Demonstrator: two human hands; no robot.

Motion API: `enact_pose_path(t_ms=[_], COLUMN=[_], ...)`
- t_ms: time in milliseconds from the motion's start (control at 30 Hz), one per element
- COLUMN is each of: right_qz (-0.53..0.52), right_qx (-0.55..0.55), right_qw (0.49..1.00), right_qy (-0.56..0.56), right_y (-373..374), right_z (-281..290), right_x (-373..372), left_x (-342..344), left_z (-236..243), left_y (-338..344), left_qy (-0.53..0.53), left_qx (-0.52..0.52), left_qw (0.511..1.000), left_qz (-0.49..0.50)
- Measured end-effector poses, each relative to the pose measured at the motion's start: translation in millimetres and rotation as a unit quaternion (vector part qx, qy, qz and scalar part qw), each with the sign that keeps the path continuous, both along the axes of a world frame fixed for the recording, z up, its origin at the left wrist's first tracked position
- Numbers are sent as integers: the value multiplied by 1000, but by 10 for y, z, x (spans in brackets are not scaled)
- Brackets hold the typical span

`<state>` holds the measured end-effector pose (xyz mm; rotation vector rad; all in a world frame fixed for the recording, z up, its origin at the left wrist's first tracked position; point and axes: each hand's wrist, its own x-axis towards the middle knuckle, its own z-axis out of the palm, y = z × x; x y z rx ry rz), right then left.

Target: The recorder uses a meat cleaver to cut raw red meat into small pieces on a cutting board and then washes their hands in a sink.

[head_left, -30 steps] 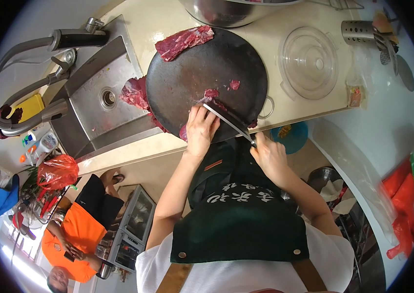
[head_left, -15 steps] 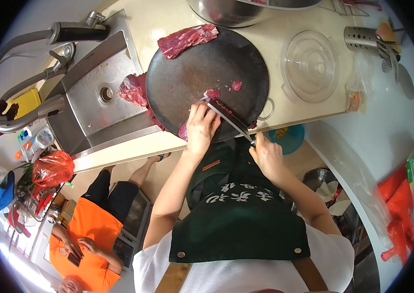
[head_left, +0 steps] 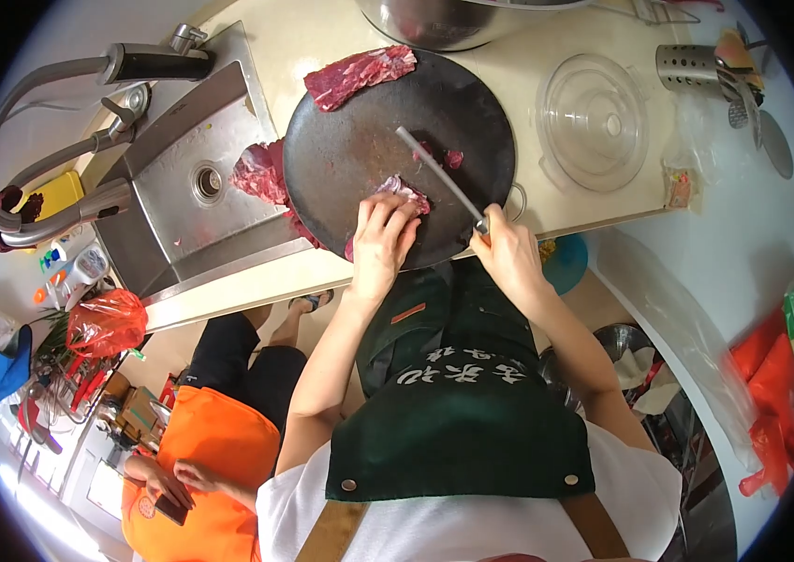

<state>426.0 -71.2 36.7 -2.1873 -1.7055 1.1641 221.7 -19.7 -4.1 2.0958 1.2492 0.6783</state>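
Note:
My left hand (head_left: 382, 238) is closed over a chunk of raw red meat (head_left: 404, 191), pressing it against the round dark cutting board (head_left: 341, 159); part of the meat is hidden under the fingers. My right hand (head_left: 510, 249) grips the handle of a knife (head_left: 438, 174). Its blade angles up and left across the board, just beyond the held chunk and apart from it. Beside the blade lies a small cut piece of meat (head_left: 454, 159). A long slab of meat (head_left: 360, 78) rests on the board's far left rim. More raw meat (head_left: 260, 173) sits along the board's left side.
A steel sink (head_left: 165, 164) with a tall faucet (head_left: 60, 75) is on the left. Behind the board stands a large metal bowl (head_left: 439, 23). A clear plastic lid (head_left: 594, 124) lies on the right. Close at my left stands a person in orange (head_left: 219, 450), holding a phone.
My right hand has lifted the knife away and forward from the held meat. The chunk under my left hand now shows more. The person in orange has moved closer, to the right.

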Motion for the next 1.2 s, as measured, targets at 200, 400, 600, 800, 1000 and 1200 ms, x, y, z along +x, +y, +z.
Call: enact_pose_path(t_ms=[200, 400, 600, 800, 1000, 1200], right_qz=[85, 97, 106, 96, 107, 42], right_qx=[42, -27, 68, 34, 6, 100], right_qw=[996, 994, 991, 993, 989, 994], right_qy=[-1, -36, -43, -57, -98, -19], right_y=[-126, -483, 233, -169, -139, 217], right_z=[134, 229, -65, 44, -32, -296], right_x=[-180, 38, -466, -284, -337, -404], left_x=[41, 10, 55, 38, 74, 43], left_z=[4, -51, -35, -71, -12, -57], left_y=[-17, -38, 6, -38, -6, -47], left_qy=[62, 63, 26, 31, 28, 8], left_qx=[-12, -17, -23, -34, -33, -13], left_qw=[998, 998, 999, 999, 999, 1000], left_qz=[-12, -1, 0, 19, 4, 2])
